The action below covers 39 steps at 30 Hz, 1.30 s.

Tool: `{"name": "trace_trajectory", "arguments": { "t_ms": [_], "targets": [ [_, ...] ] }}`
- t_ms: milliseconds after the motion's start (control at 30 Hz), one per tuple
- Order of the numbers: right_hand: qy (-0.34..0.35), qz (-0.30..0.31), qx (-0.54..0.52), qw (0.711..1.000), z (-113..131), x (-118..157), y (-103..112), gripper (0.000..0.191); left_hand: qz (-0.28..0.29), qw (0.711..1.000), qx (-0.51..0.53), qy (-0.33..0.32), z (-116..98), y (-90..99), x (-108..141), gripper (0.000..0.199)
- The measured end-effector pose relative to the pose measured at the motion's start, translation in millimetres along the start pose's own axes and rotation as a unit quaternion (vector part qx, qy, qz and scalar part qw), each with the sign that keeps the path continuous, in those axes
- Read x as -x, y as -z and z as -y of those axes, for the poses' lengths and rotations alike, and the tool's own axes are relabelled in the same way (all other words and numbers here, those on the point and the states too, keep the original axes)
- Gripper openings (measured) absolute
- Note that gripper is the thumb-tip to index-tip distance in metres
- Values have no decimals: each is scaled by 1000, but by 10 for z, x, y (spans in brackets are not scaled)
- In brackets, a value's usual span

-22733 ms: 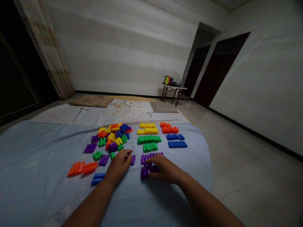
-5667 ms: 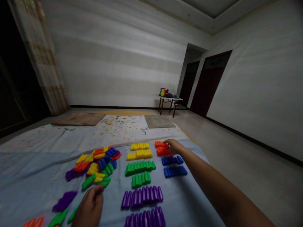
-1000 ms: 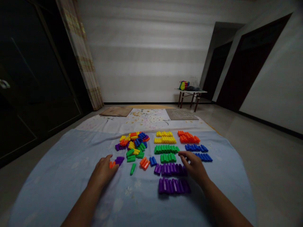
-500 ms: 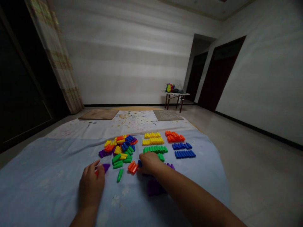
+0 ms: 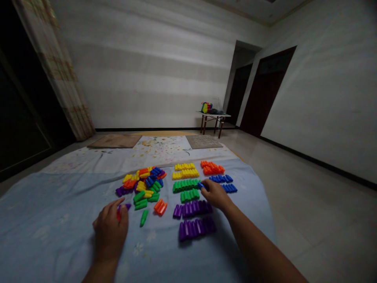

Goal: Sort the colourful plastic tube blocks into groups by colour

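Observation:
My right hand (image 5: pixel 217 194) pinches a blue bullet-shaped plastic piece (image 5: pixel 200 185) beside the right end of the green rows (image 5: pixel 186 185). Close to this hand lie rows of blue pieces (image 5: pixel 231 188), partly hidden by it. On the cloth at the left, my left hand (image 5: pixel 110 219) is closed around a purple piece (image 5: pixel 128 206) and a red-orange piece (image 5: pixel 118 215), both partly covered by the fingers. To the right of that hand are a single green piece (image 5: pixel 144 218) and a small orange group (image 5: pixel 160 207). Beyond it is a mixed-colour heap (image 5: pixel 150 181).
Purple rows (image 5: pixel 196 228) lie nearest me, with yellow rows (image 5: pixel 185 173) and orange rows (image 5: pixel 212 168) farther off. A light blue floral cloth (image 5: pixel 73 236) covers the surface. Two mats (image 5: pixel 116 141) lie at its far edge. Beyond stands a small table (image 5: pixel 213 115) with a colourful bag.
My right hand has moved right from near the orange group to the blue rows, carrying the blue piece and uncovering the purple rows. My left hand keeps its pieces. The view has shifted slightly.

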State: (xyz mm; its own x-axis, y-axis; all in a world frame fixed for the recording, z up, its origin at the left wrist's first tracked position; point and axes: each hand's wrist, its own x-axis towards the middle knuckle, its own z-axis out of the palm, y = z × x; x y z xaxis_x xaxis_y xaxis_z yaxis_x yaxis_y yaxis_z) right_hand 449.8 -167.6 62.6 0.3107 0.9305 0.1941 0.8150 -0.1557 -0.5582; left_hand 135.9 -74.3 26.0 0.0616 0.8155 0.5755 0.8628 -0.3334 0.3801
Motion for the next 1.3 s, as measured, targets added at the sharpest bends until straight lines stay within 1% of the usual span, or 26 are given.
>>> {"name": "trace_trajectory", "arguments": {
  "t_ms": [100,167,200,233,300,367,433,533,600,667,767,867,933,1033,1167,1233,1300],
  "targets": [
    [-26,-30,-22,999,-313,111,6,24,-17,999,8,-43,-129,32,23,40],
    [-37,-36,-35,998,-462,170,-37,26,-11,996,34,-81,-243,39,60,38],
    [-42,-36,-40,998,-516,196,-61,27,3,994,54,-100,-306,33,87,38],
    [-49,-33,-42,997,-559,220,-81,28,23,990,76,-117,-373,21,118,37],
    [-62,-18,-36,997,-612,266,-100,29,85,979,122,-142,-509,-18,192,37],
    [-72,-2,-7,997,-635,309,-86,28,158,964,151,-149,-641,-62,268,37],
    [-82,-10,33,996,-642,343,-52,28,221,952,156,-147,-752,-101,332,37],
    [-93,-46,53,993,-648,371,-8,31,271,945,136,-125,-854,-154,397,39],
    [-90,-50,40,994,-659,378,-1,34,289,944,119,-104,-880,-188,426,41],
    [-84,-40,27,995,-674,385,-6,36,297,944,113,-88,-887,-215,449,42],
    [-73,-17,14,997,-694,399,-15,38,293,946,123,-63,-897,-227,470,43],
    [-58,-3,2,998,-705,408,-13,33,290,947,135,-29,-912,-221,478,44],
    [-52,-6,-11,999,-714,401,-11,32,288,947,144,-14,-909,-228,483,43],
    [-54,-45,-42,997,-751,363,5,33,277,947,163,-7,-874,-265,490,41],
    [-61,-143,-53,986,-833,273,83,30,274,944,185,-1,-817,-321,493,40],
    [-69,-158,-37,984,-866,217,128,30,271,943,193,5,-806,-337,491,39],
    [-79,-149,-10,986,-881,155,153,29,267,943,197,11,-805,-347,488,39]
  ]
}}
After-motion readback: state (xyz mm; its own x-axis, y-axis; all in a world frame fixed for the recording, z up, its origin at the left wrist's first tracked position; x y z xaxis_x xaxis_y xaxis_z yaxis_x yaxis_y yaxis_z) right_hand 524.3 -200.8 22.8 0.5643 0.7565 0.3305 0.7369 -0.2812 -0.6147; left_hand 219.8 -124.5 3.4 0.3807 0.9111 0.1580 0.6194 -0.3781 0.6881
